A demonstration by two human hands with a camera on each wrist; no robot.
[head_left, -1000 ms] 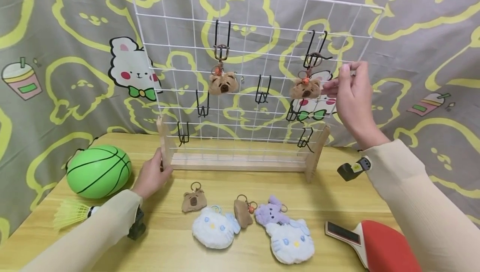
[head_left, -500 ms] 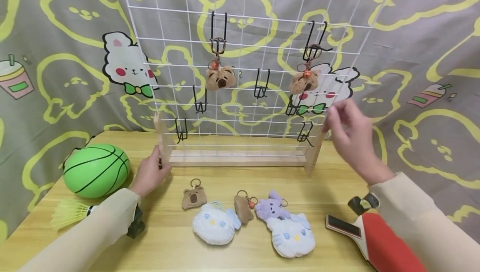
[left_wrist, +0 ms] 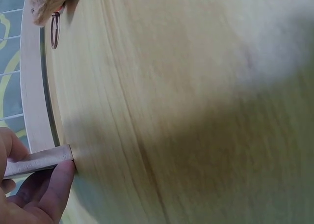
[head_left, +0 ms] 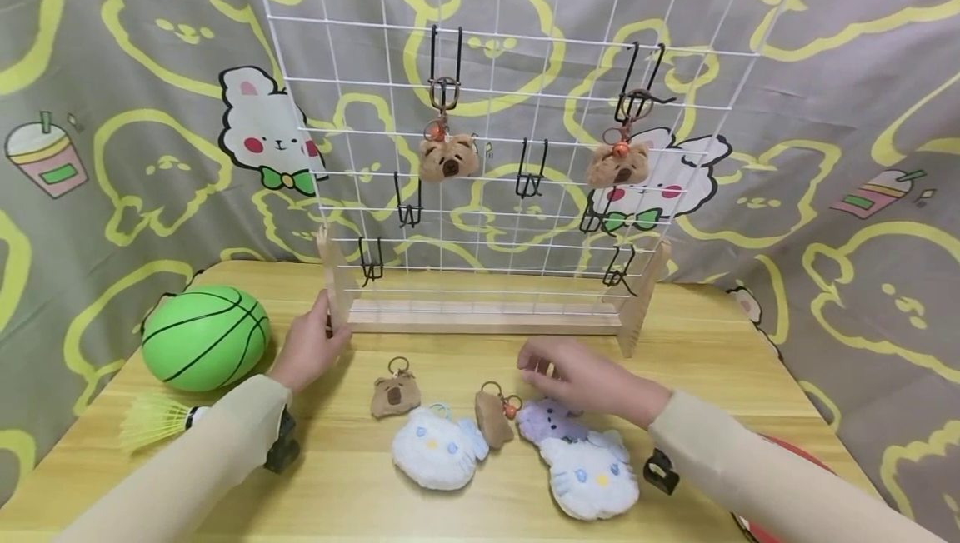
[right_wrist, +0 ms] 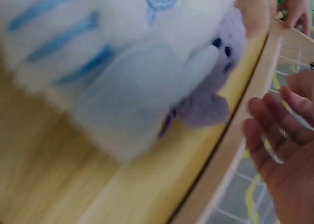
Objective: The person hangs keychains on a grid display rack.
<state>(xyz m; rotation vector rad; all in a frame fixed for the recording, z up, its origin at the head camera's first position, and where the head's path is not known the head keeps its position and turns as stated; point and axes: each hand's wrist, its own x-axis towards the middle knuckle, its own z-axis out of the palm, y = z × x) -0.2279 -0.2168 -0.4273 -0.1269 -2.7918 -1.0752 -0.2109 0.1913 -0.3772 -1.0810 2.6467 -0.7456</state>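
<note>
My left hand (head_left: 309, 349) grips the rack's left wooden foot (head_left: 335, 281); in the left wrist view, thumb and fingers (left_wrist: 58, 187) pinch its end (left_wrist: 46, 160). Over the purple plush (head_left: 546, 422) hovers my right hand (head_left: 588, 378), holding nothing, its fingers loosely bent. The right wrist view has that hand (right_wrist: 287, 145) beside the purple plush (right_wrist: 216, 81) and a white plush (right_wrist: 127, 86). Two brown bear keychains (head_left: 448, 158) (head_left: 618, 164) hang from black hooks on the white grid. On the table lie a brown bear (head_left: 395, 395), a brown plush (head_left: 492, 420) and two white plushes (head_left: 438, 450) (head_left: 592, 480).
A green ball (head_left: 206, 337) and a yellow shuttlecock (head_left: 153, 421) lie at the left. The red paddle (head_left: 795, 450) is partly hidden under my right forearm. Several black hooks without keychains (head_left: 531, 181) are on the grid, with a patterned curtain (head_left: 862, 293) behind.
My right hand has come down from beside the upper right keychain, leftward to the purple plush. The right keychain has turned slightly. My left hand has stayed on the wooden foot.
</note>
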